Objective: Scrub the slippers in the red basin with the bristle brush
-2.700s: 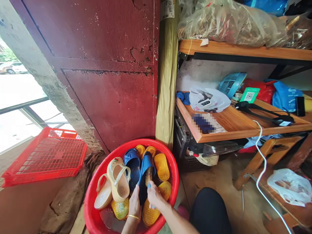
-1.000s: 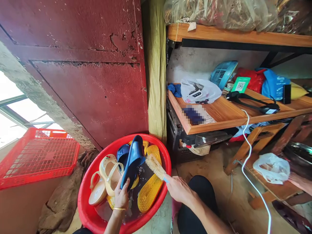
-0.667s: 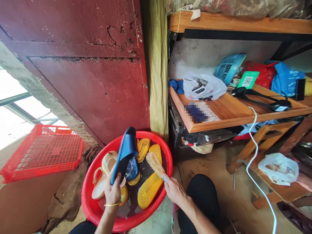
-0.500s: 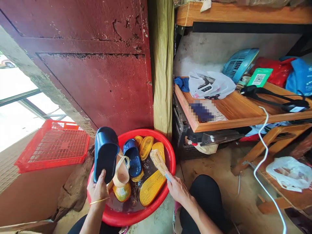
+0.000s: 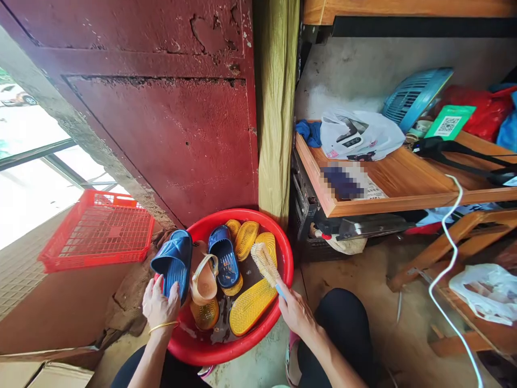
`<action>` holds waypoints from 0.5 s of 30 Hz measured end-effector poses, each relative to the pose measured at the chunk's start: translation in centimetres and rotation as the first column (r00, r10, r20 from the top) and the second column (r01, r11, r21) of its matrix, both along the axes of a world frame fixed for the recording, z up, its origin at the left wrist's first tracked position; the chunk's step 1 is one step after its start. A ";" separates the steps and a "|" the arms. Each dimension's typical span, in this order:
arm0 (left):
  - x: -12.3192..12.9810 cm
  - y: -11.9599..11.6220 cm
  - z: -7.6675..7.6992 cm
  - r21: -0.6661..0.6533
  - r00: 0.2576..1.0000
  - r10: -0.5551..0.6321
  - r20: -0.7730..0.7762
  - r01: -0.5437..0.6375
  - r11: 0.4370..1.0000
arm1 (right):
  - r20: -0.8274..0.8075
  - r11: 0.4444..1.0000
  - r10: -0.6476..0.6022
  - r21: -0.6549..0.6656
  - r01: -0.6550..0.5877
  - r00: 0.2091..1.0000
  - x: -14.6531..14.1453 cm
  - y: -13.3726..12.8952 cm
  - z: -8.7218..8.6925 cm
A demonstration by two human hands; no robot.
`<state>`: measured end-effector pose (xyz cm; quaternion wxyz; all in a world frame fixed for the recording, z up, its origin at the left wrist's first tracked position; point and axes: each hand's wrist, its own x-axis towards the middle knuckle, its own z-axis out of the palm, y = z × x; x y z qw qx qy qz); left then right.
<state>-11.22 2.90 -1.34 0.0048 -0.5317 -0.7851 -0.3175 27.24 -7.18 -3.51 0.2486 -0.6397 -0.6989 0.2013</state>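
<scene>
My left hand [image 5: 161,302] is closed on a blue slipper [image 5: 172,261] at the left rim of a red basin [image 5: 287,253]. The slipper is tilted, its ribbed insole facing me. My right hand [image 5: 297,312] grips the blue handle of a scrub brush [image 5: 264,261], whose pale bristles are over the right side of the basin. Dark water stands in the basin with several shoes: a beige clog [image 5: 204,283], another blue slipper [image 5: 224,258], and yellow slippers [image 5: 252,307], some with their patterned soles up.
A red plastic crate [image 5: 97,231] lies to the left beside cardboard [image 5: 60,323]. Behind the basin stands a dark red door [image 5: 161,145]. To the right are a wooden shelf tray [image 5: 404,180] with bags and a blue fan [image 5: 418,99], a white cable [image 5: 440,269] and a wooden chair [image 5: 436,253].
The blue slipper in my left hand has turned and come lower, beside the basin's left rim. My right hand keeps the brush in nearly the same place. The view has shifted slightly left.
</scene>
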 end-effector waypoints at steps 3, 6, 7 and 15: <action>1.7 0.1 0.5 0.021 0.992 -0.118 -0.045 0.119 0.993 | 0.004 1.000 -0.005 -0.019 0.005 1.000 -0.1 0.0 0.1; 2.3 0.1 -0.5 -0.171 0.978 -0.200 -0.060 0.187 0.967 | 0.020 0.998 -0.021 -0.055 0.022 1.000 -0.2 0.0 0.2; 2.1 0.1 -1.1 -0.233 0.974 -0.226 -0.033 0.212 0.949 | 0.025 0.997 -0.028 -0.067 0.030 0.999 -0.2 0.0 0.3; -1.6 0.1 -3.8 -0.178 0.898 -0.334 0.285 0.392 0.902 | 0.100 0.986 -0.045 -0.155 0.060 0.994 -0.9 -0.7 3.6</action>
